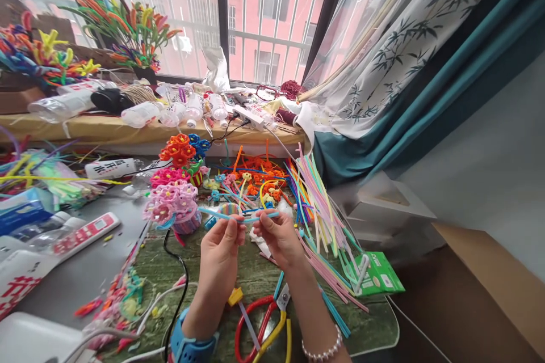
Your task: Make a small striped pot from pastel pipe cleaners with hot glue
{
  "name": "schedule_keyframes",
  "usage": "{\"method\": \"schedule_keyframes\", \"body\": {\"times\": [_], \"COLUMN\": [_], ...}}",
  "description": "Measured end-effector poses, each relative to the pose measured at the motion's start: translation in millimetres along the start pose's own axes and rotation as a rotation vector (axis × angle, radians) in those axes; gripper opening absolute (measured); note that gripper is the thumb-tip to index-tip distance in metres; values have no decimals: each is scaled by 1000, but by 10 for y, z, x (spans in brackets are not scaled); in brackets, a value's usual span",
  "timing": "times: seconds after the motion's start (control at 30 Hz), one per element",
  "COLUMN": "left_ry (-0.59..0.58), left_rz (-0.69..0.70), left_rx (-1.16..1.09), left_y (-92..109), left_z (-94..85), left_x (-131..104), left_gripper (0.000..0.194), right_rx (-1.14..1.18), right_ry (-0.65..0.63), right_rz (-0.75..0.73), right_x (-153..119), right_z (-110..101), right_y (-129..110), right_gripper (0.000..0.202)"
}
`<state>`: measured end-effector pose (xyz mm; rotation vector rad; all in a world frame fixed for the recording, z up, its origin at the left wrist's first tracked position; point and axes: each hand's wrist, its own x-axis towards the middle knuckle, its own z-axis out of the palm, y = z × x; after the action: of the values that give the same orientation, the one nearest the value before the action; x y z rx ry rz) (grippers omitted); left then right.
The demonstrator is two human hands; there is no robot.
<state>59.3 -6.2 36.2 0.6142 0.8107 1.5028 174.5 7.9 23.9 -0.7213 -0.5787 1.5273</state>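
A light blue pipe cleaner [212, 212] stretches sideways between my two hands, above the green marbled tabletop. My left hand [221, 247] pinches it between thumb and fingertips, and a free end sticks out to the left. With fingers closed, my right hand [276, 235] grips the same pipe cleaner close to its right end. Just left of my hands stands a pot of pink pipe-cleaner flowers [174, 204]. Scissors with red and yellow handles [275, 317] lie below, partly hidden by my right forearm. Near them is a yellow piece on a pale stem [235, 296].
Loose pipe cleaners [319, 198] lie in a bundle to the right, beside a green packet [378, 273]. Orange pieces [264, 173] are scattered behind my hands. A black cable [183, 264] crosses the table at left. Plastic bottles [142, 113] crowd the windowsill.
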Motion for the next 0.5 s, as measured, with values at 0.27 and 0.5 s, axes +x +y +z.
{"method": "schedule_keyframes", "body": {"times": [0.27, 0.5], "left_ry": [-137, -309], "left_rz": [-65, -244], "left_rx": [240, 440], "left_y": [78, 114], "left_z": [-107, -174], "left_x": [169, 138], "left_gripper": [40, 36], "right_rx": [-104, -241], "right_ry": [-56, -123], "right_rz": [-86, -90], "right_x": [296, 311], "right_z": [17, -140], "right_y": [73, 114], "right_gripper": [37, 36]}}
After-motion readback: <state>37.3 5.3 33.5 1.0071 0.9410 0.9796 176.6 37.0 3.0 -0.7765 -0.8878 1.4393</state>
